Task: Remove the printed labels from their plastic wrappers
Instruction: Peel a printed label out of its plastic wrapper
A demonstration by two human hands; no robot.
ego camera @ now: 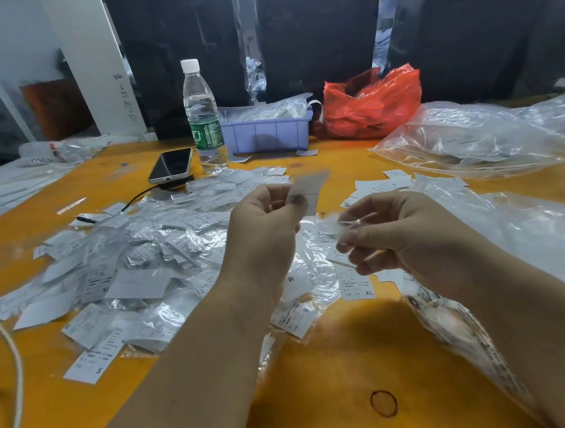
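Above the table (335,360), left hand (261,222) pinches label (309,188); right hand (399,235) pinches wrapper (334,227).

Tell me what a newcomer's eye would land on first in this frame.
First, the two hands raised mid-frame: the left hand pinches a white label, the right hand a crumpled clear wrapper. Next, the heap of labels and wrappers spread over the orange table to the left. At the back, a red plastic bag glows beside a purple bin and a water bottle.
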